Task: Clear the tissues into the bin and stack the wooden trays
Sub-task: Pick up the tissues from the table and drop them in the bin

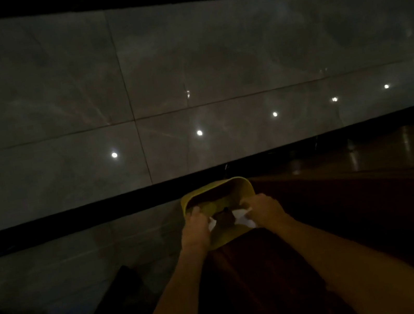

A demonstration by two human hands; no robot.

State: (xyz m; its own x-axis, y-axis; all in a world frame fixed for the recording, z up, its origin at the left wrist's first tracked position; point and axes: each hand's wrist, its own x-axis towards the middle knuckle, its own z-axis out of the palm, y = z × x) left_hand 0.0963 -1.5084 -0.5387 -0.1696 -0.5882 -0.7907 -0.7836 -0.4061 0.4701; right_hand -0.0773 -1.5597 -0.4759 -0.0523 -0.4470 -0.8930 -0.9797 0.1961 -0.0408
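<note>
Both hands, the left hand (194,223) and the right hand (262,209), kept a closed grip on white tissues (242,219) over the yellow bin (216,188), probably to drop them inside.

The yellow plastic bin (244,187) stands on the glossy grey tiled floor (78,247), left of the reddish-brown wooden counter (369,184); white tissues (243,219) lie over its opening.

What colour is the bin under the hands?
The bin is yellow, clearest along its rim in the head view.
</note>
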